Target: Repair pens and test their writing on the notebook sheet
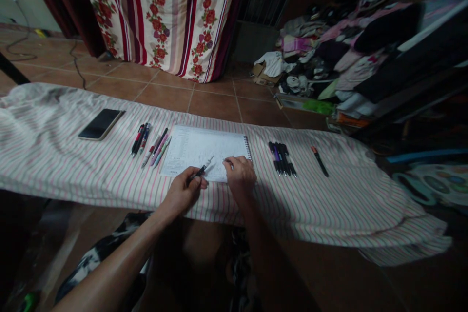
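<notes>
My left hand (185, 186) is closed around a pen (201, 171) with a dark barrel and a clear, pale upper end pointing up and right. Just to its right, my right hand (241, 173) is curled, thumb and fingertips pressed together; whatever they may pinch is too small to make out. Both hands are over the near edge of a white spiral notebook (204, 144), its coil on the right side. Left of the notebook lie several pens in colours (156, 148) and several darker pens (141, 139). To the right is a group of black and purple pens (281, 160).
A striped cloth (329, 195) covers the low table. A phone (100, 124) lies at the left, and a black marker-like stick with an orange end (320, 161) at the right. Beyond are a floral curtain (164, 14), tiled floor (214, 100) and piled clothes (329, 53).
</notes>
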`<state>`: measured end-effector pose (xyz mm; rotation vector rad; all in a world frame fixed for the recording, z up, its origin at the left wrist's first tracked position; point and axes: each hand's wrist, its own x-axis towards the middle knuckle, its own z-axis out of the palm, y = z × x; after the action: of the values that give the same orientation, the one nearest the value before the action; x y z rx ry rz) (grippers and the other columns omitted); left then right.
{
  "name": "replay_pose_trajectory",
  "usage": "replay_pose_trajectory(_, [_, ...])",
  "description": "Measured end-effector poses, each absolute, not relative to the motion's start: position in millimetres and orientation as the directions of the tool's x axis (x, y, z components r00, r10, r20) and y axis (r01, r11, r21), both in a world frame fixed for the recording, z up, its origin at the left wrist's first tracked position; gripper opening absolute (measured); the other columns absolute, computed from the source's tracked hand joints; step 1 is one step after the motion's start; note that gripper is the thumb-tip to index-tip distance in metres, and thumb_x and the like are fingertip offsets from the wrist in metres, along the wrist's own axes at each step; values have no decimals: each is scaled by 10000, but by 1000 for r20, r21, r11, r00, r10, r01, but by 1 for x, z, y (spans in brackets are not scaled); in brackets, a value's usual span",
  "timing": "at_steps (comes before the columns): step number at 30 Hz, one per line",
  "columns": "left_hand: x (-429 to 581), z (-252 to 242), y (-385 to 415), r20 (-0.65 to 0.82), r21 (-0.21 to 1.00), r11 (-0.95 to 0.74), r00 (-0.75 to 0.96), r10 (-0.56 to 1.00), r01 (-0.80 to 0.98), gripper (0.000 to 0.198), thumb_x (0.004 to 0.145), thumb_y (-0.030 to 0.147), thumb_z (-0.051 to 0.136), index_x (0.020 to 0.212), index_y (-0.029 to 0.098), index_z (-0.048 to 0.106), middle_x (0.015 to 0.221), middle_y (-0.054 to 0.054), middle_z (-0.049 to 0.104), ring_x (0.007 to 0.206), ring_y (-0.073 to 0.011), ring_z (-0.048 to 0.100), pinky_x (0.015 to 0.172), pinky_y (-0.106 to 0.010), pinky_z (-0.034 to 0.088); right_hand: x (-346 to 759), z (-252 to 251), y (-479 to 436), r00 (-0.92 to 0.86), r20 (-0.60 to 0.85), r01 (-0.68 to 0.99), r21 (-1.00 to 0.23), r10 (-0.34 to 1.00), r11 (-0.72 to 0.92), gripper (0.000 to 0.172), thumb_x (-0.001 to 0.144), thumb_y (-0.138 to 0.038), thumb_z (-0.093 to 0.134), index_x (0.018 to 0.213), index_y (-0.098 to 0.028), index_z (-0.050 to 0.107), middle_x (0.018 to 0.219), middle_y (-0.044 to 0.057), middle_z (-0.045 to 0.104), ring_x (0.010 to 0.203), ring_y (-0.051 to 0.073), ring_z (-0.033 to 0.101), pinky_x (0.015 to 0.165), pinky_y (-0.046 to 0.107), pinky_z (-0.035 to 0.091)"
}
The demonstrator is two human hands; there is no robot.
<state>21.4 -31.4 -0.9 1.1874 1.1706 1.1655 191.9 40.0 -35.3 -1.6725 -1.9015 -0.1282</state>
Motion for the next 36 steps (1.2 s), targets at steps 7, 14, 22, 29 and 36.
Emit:
replay_pose_trajectory(7, [22, -5, -32, -33, 999, 34, 45, 998, -34, 128, 778, 263, 497, 839, 156, 532, 684, -19, 620, 680, -150, 579, 701, -286, 434, 191, -36, 42, -42, 496, 897, -363, 867, 251, 124, 793, -312, 547, 758, -226, 629, 751, 73, 559, 756, 213, 438, 617, 301, 302])
replay_pose_trajectory(14, [22, -6, -31, -58, 997, 60, 33, 998, -47, 133, 755, 260, 526, 826, 151, 551, 670, -24, 629, 672, -159, 592, 698, -299, 449, 185, -27, 44, 55, 452, 722, -634, 890, 278, 152, 798, -298, 490, 780, -196, 600, 747, 45, 622, 706, 178, 538, 695, 296, 393])
replay_pose_trajectory(22, [24, -17, -31, -59, 996, 60, 7, 998, -65, 161, 761, 282, 532, 852, 153, 562, 682, -32, 639, 663, -160, 599, 679, -293, 458, 181, -24, 42, 140, 130, 108, -987, 982, 116, 247, 678, -377, 594, 817, -177, 551, 725, 26, 607, 643, 140, 562, 561, 241, 440])
replay_pose_trajectory(29, [24, -16, -30, -47, 998, 48, 30, 998, -27, 148, 781, 262, 499, 862, 148, 549, 684, -25, 625, 661, -150, 595, 668, -279, 455, 187, -14, 35, 84, 119, 50, -992, 989, 115, 260, 708, -353, 568, 887, -171, 620, 605, -20, 514, 540, 98, 450, 487, 206, 366])
replay_pose_trajectory(36, [26, -16, -30, -75, 996, 73, 45, 996, 53, 179, 788, 276, 484, 895, 151, 554, 706, -28, 626, 644, -149, 589, 635, -273, 461, 195, -5, 27, 59, 123, 57, -991, 991, 119, 209, 706, -329, 567, 825, -175, 644, 617, -12, 539, 546, 98, 440, 490, 211, 366])
